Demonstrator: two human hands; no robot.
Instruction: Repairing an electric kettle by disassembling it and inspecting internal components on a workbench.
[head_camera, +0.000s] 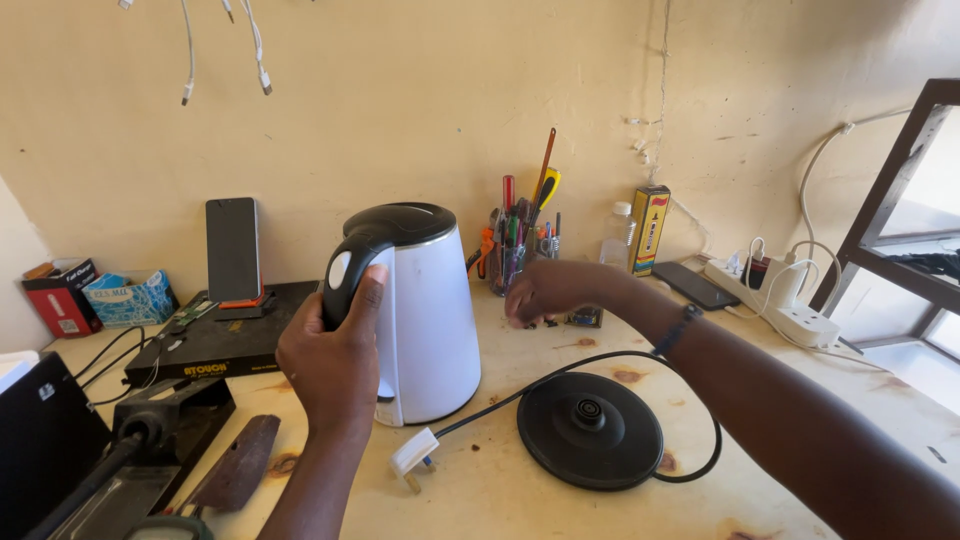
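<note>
A white electric kettle with a black lid and black handle stands upright on the wooden bench. My left hand grips its handle from the left. To its right lies the round black kettle base, its black cord looping round to a white plug in front of the kettle. My right hand reaches across behind the base, fingers curled down near a cup of screwdrivers and pens; whether it holds anything I cannot tell.
A phone stands on a black box at the left. A white power strip with plugged chargers and a dark phone lie at the right. A black tool sits front left. Cables hang on the wall.
</note>
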